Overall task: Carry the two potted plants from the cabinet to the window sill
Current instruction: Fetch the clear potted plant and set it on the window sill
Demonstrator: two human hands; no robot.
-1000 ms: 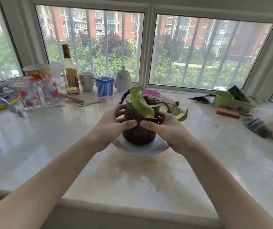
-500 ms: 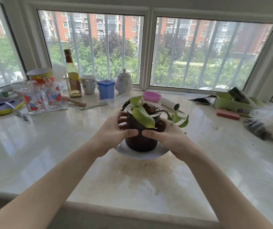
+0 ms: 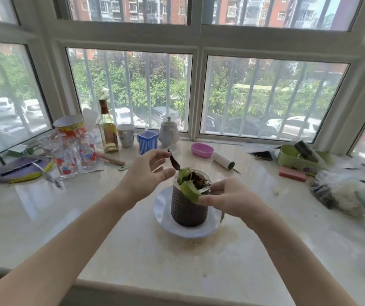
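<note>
Dark textured pot (image 3: 188,207) upright on saucer (image 3: 166,219), leaf (image 3: 190,191) drooping forward

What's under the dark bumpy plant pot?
A white round saucer sits under the dark textured plant pot, resting on the pale marble window sill. The saucer's middle is hidden by the pot.

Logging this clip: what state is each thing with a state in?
potted plant: upright on its saucer
saucer: flat on the sill
left hand: open, off the pot
right hand: fingers on a leaf
bottle: upright, capped
cardboard tube: lying down
</note>
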